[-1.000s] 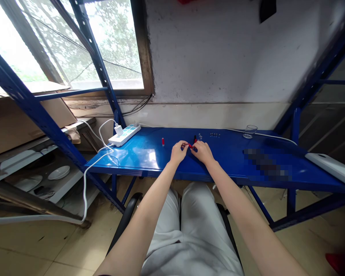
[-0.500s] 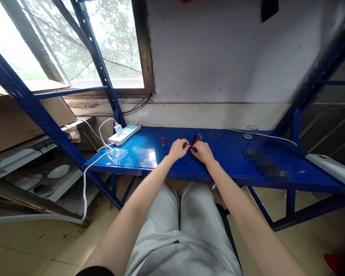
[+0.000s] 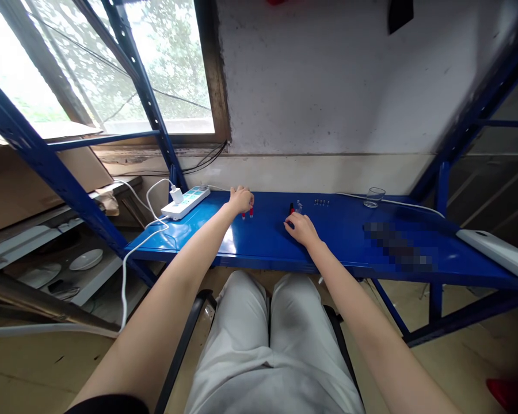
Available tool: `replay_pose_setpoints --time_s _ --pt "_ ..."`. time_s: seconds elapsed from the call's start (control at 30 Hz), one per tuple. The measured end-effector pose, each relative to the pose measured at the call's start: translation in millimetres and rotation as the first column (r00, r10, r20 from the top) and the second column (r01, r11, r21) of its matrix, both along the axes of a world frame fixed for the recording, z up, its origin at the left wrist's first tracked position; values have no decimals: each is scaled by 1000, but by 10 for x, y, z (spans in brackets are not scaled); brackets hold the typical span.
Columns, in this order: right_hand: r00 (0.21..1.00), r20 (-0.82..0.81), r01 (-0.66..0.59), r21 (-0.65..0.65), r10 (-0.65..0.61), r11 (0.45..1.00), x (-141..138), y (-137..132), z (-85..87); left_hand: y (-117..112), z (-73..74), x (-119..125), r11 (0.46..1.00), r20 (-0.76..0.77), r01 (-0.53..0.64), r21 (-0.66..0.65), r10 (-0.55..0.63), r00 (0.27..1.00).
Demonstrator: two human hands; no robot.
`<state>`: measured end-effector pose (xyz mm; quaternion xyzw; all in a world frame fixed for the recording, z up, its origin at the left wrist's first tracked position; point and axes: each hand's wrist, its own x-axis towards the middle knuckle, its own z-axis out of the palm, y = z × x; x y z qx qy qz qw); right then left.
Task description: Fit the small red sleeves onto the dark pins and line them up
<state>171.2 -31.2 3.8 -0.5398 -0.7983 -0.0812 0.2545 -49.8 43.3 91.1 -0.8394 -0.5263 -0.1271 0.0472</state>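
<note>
Hovering left hand [image 3: 242, 200], red caps [image 3: 244, 216] beneath

Head-worn camera faces forward and down — blue bench [image 3: 349, 253] near, wall [image 3: 328, 86] behind.

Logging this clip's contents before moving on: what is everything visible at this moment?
Table: one, blue metal, below the window and wall.
Power strip: one, white, table's far left corner, white charger plugged in.
Red pieces: two, small, upright, just below the left hand's fingers.
Small parts: a short row, dark, far side of the table; count unclear.
Glass: one, clear, far right of the table.
Flat object: one, white, table's right end.
Dishes: white, lower shelf at left.
Left hand: over the red pieces.
Right hand: resting mid-table.
</note>
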Motion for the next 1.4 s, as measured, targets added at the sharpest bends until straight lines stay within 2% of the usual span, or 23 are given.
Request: replay_pose_setpoints --time_s 0.17,0.4,0.93,1.1,1.4 --pt "1000 -9 -7 20 7 1000 -1 -4 -3 4 -103 -33 999 -28 -44 -3 44 999" --pt "999 -15 -29 46 30 999 16 31 -38 10 -65 -28 997 -78 -71 -24 69 995" --pt "1000 -16 -15 33 15 999 12 13 -17 20 -57 -14 987 -69 -153 -55 149 986" --pt "1000 -23 -19 36 20 999 15 19 -21 58 -71 -25 987 -67 -148 -68 143 987" --pt "999 -38 -25 42 27 999 15 6 -6 17 -24 -25 979 -90 -177 -105 168 982"
